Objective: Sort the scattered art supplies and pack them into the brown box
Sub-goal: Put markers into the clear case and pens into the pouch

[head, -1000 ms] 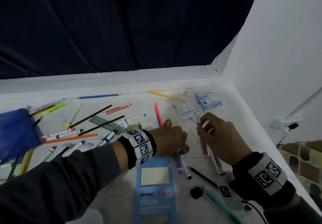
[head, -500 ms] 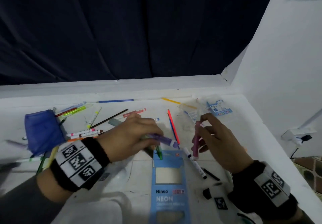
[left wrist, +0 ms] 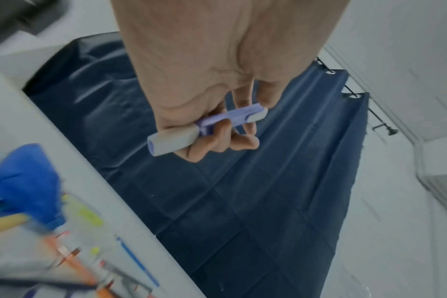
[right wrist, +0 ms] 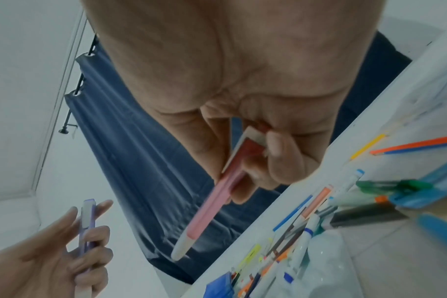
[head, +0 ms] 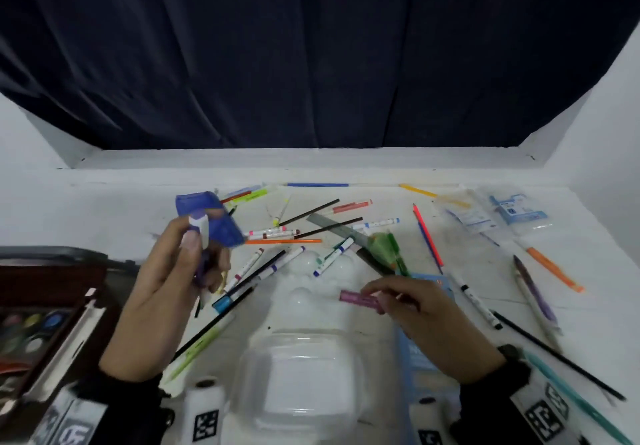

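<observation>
At the far left edge of the head view there is now a dark brown box (head: 52, 278) with a paint palette (head: 31, 330) inside it; half a second ago this box was outside the picture. The left hand (head: 166, 288) has gone up and to the left since then, away from the blue card, and it is lifted above the table (head: 450, 313). Its fingers are curled around a purple highlighter (left wrist: 204, 129) with pale ends, which stands almost upright in the fist. Behind this hand lies the blue pouch (head: 211, 219), in the upper middle-left of the frame. In the centre a clear plastic tray (head: 304, 375) rests on the table, and loose markers and pencils are scattered beyond it. To the right, the right hand (head: 433, 320) has come lower and nearer to the camera than before; its thumb and fingers pinch a pink highlighter (head: 360, 298), which now lies nearly flat and points to the left, above the blue card package (head: 422, 375). More pens lie at the right side.
</observation>
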`<control>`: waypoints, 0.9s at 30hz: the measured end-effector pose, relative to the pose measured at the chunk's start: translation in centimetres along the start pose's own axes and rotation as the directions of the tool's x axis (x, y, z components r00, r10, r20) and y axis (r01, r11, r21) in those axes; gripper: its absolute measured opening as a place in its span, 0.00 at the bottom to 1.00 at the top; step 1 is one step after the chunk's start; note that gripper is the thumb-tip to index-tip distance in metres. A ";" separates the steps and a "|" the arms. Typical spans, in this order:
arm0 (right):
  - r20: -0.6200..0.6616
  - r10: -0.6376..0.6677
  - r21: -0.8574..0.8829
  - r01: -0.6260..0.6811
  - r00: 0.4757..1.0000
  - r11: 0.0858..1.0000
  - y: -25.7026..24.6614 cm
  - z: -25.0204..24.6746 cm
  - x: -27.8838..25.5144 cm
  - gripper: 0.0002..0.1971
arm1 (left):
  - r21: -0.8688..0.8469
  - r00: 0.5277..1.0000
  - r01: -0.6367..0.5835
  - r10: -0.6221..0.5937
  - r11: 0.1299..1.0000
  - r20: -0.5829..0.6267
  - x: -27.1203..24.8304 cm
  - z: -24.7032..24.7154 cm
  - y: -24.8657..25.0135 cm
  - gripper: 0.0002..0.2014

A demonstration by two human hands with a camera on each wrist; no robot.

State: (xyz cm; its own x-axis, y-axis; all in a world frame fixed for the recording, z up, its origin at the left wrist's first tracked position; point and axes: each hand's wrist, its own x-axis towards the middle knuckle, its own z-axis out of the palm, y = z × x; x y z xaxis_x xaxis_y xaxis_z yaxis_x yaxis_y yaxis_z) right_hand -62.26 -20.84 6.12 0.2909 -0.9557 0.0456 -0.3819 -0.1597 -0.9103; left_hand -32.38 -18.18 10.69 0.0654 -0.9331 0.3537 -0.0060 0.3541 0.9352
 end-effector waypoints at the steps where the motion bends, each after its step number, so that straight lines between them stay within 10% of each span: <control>1: 0.019 -0.011 -0.051 0.012 1.000 0.999 -0.1 0.9 -0.1 0.13 | -0.028 0.999 0.032 -0.032 0.999 -0.028 -1.0 -0.5 -0.2 0.21; 7: 0.014 -0.075 -0.125 0.077 0.997 0.989 -1.2 4.1 -0.8 0.08 | -0.069 0.984 0.156 -0.160 0.985 -0.071 -6.1 -2.4 -2.5 0.07; 18: 0.030 -0.116 -0.348 0.119 0.993 0.930 -0.3 5.6 -1.4 0.07 | 0.058 0.951 0.289 -0.294 0.956 0.101 -6.9 -2.5 -2.2 0.11; 27: 0.041 -0.242 -0.446 0.235 0.969 0.864 0.8 6.3 -0.8 0.05 | 0.472 0.930 0.215 -0.327 0.855 0.168 -7.1 -2.5 -3.7 0.08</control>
State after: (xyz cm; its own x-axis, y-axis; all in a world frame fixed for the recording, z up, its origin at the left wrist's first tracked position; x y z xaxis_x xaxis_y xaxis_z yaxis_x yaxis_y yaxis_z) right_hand -57.30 -18.64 2.76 0.4106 -0.8776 0.2475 -0.6531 -0.4725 -0.5918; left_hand -30.32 -12.67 4.65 -0.1048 -0.9941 0.0263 -0.4616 0.0720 0.8841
